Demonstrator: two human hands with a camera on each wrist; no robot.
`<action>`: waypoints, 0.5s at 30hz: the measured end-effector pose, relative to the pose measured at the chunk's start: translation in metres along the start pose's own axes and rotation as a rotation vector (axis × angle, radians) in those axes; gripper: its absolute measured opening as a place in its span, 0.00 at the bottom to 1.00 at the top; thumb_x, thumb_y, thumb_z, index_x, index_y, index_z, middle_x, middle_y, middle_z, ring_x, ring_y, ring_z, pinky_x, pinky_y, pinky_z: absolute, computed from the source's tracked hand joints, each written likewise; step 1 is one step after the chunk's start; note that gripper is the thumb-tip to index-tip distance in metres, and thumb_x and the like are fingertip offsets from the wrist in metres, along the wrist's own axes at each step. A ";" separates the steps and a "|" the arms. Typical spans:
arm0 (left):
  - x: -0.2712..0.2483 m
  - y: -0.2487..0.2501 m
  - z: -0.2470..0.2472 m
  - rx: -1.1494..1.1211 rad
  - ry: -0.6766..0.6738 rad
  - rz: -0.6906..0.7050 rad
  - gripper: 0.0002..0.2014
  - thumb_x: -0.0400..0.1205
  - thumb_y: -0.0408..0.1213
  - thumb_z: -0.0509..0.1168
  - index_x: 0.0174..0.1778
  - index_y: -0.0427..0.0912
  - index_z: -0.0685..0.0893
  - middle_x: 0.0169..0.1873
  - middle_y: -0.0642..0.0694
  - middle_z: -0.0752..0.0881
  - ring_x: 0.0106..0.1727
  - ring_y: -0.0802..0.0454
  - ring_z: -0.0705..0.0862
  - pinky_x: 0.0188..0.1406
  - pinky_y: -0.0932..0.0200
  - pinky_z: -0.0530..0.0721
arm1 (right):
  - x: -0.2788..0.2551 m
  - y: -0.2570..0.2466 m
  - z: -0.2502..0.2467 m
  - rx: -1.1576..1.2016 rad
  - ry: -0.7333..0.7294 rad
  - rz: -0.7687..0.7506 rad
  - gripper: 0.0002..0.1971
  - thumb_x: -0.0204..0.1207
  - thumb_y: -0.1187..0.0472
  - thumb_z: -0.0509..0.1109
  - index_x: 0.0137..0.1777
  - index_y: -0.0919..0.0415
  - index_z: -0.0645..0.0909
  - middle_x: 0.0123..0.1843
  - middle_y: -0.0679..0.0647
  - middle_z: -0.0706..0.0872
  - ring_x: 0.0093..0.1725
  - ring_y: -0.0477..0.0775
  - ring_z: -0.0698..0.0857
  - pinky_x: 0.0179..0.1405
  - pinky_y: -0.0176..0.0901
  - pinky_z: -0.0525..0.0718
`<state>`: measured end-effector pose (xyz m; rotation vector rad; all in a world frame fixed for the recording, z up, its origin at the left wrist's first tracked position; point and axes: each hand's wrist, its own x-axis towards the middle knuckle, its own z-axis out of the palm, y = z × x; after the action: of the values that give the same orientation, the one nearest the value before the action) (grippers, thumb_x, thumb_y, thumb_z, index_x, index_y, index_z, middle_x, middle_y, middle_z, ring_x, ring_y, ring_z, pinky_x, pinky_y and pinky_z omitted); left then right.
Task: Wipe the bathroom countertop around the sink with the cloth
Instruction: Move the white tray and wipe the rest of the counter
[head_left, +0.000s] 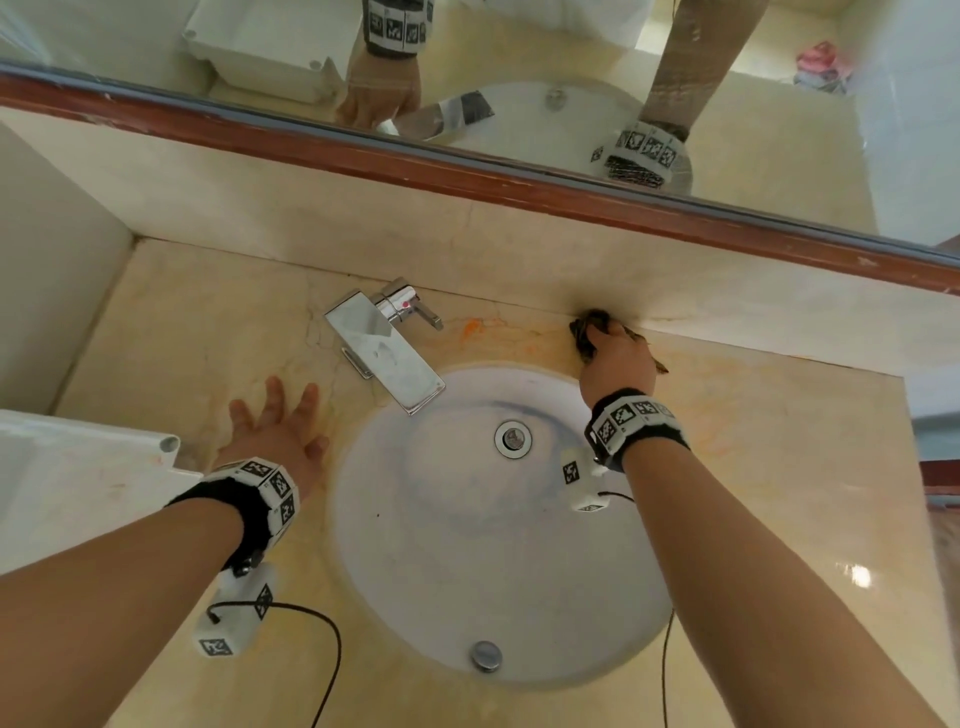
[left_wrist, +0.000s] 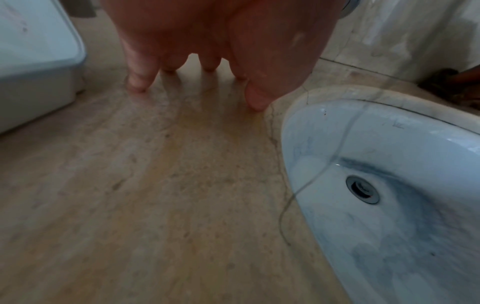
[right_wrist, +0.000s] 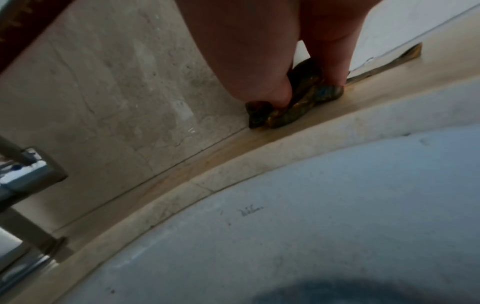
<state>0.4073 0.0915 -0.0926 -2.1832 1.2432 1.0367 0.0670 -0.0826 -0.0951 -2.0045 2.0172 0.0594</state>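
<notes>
A dark, bunched cloth (head_left: 588, 332) (right_wrist: 296, 102) lies on the beige marble countertop (head_left: 208, 322) behind the white oval sink (head_left: 613, 613), right against the backsplash. My right hand (head_left: 615, 358) (right_wrist: 298, 90) grips it and presses it into the corner where counter meets wall. My left hand (head_left: 278, 415) (left_wrist: 197, 82) rests on the countertop left of the sink, fingers spread and straight, fingertips down on the stone, holding nothing. An orange stain (head_left: 470, 327) marks the counter between faucet and cloth.
A chrome faucet (head_left: 387, 345) (right_wrist: 23, 185) stands behind the sink, its spout over the bowl. A white box (head_left: 67, 473) (left_wrist: 33, 61) sits at the counter's left. A mirror with a brown frame (head_left: 467, 182) runs above the backsplash. Thin cables hang from both wrists.
</notes>
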 end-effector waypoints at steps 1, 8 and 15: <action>-0.001 0.000 0.000 -0.001 -0.002 0.001 0.34 0.88 0.56 0.47 0.83 0.64 0.32 0.82 0.52 0.26 0.84 0.30 0.34 0.81 0.31 0.58 | -0.003 -0.004 0.001 -0.005 0.000 0.000 0.30 0.75 0.72 0.58 0.75 0.51 0.77 0.74 0.55 0.77 0.67 0.68 0.74 0.61 0.58 0.82; -0.005 0.002 -0.002 0.012 0.009 -0.003 0.34 0.88 0.55 0.48 0.83 0.63 0.32 0.83 0.52 0.27 0.84 0.30 0.35 0.81 0.32 0.60 | -0.029 -0.095 0.019 -0.019 -0.149 -0.181 0.31 0.77 0.72 0.59 0.78 0.48 0.72 0.81 0.52 0.69 0.76 0.70 0.67 0.67 0.59 0.80; -0.003 0.004 -0.003 0.036 -0.006 -0.013 0.34 0.88 0.56 0.47 0.83 0.63 0.31 0.82 0.52 0.26 0.84 0.30 0.35 0.81 0.33 0.59 | -0.034 -0.116 0.021 0.009 -0.227 -0.241 0.30 0.76 0.72 0.61 0.77 0.49 0.73 0.80 0.50 0.69 0.78 0.66 0.65 0.64 0.60 0.82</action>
<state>0.4042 0.0893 -0.0881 -2.1567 1.2344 1.0067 0.1846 -0.0475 -0.0867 -2.1138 1.6267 0.2153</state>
